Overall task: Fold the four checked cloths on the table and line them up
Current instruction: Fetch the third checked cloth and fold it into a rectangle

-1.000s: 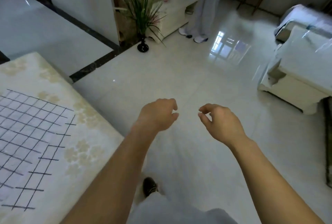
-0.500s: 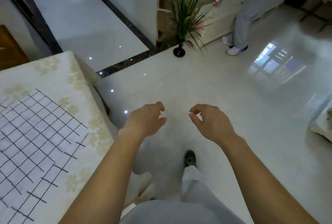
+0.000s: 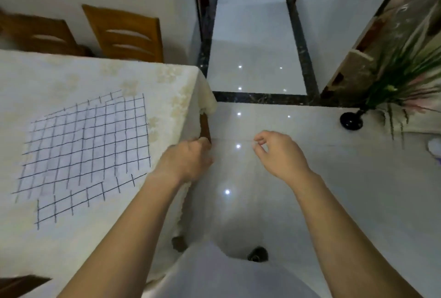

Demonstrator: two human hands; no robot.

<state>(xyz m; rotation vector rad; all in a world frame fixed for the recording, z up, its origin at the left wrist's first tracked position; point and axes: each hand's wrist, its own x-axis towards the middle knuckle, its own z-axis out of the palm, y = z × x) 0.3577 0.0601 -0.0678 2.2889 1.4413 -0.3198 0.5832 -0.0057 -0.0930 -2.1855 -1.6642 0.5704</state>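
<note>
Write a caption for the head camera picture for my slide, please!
Beside the table, the left hand and right hand hover empty; checked cloths lie flat on top.

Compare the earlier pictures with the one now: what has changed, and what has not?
The person has turned left toward the table: chairs have come into view, the plant has slid to the right edge, the second person has left view. The left hand now reaches the table's edge. Unchanged: it and the right hand stay loosely curled, holding nothing; the cloths lie flat.
</note>
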